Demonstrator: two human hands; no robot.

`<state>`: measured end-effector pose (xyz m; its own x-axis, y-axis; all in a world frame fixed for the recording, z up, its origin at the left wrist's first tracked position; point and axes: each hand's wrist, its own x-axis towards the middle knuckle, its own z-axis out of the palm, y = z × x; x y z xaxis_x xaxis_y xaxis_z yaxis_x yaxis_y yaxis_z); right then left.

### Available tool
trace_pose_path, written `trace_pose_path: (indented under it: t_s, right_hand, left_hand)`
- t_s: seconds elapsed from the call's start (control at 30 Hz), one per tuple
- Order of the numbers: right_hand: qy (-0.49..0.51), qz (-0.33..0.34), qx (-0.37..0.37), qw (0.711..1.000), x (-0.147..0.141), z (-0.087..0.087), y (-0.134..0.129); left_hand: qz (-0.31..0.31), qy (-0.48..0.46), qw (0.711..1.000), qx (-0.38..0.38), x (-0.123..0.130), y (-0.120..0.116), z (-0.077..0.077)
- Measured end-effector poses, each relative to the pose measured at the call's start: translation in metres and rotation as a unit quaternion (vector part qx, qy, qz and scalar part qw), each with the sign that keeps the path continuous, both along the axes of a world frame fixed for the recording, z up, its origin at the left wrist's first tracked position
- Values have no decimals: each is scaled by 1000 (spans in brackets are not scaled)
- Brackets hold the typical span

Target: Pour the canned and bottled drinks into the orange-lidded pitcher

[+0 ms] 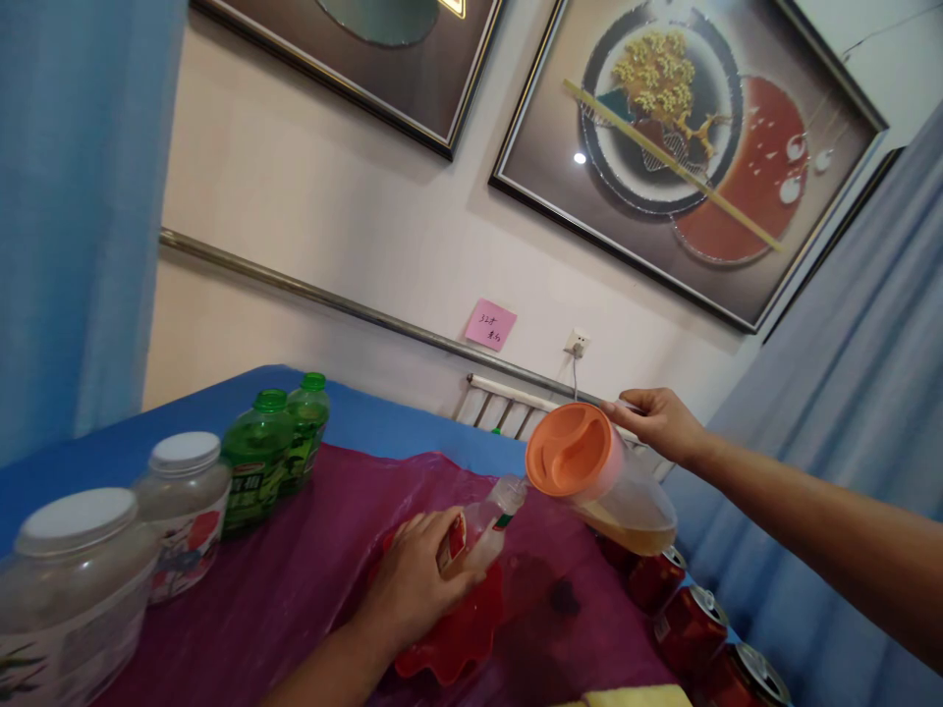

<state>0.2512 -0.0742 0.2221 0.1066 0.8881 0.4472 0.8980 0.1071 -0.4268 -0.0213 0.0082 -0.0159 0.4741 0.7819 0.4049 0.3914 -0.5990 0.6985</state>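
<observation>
- Closest to me, a large clear jar [81, 609] with a white lid stands upright at the tabletop's near left corner.
- Just beyond it, along the left edge, I see a smaller jar [181, 511], also white-lidded, then two green bottles [257, 457] near the far left corner.
- My left hand [423, 579] is closed around a clear bottle [486, 535] with a red and green label. I have it tilted, its mouth up and to the right, over a red bowl [449, 653] with a wavy rim.
- My right hand [663, 422] is closed on the handle of a pitcher [634, 496], held raised above the right part of the tabletop. I have it tipped, so its orange lid [567, 452] faces left, close by the bottle's mouth; I cannot tell whether the two touch. Brownish liquid lies in the pitcher's lower side.
- Under the bowl, a purple sheet [309, 579] covers much of the blue tabletop [383, 422]; a dark patch [565, 596] shows on it, right of the bowl.
- Red cans [689, 624] stand in a row along the right edge, partly below the pitcher.
- Something yellow [637, 697] lies at the near edge, between bowl and cans.
- Past the far edge, a pink note [490, 325] is on the wall.
</observation>
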Motion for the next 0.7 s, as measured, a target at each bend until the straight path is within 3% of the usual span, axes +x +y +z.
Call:
trace_pose_path:
  t_s: [0.7]
  right_hand:
    - [3, 0, 2, 1000, 0, -4, 1]
  left_hand:
    - [0, -10, 1000, 4, 0, 0, -1]
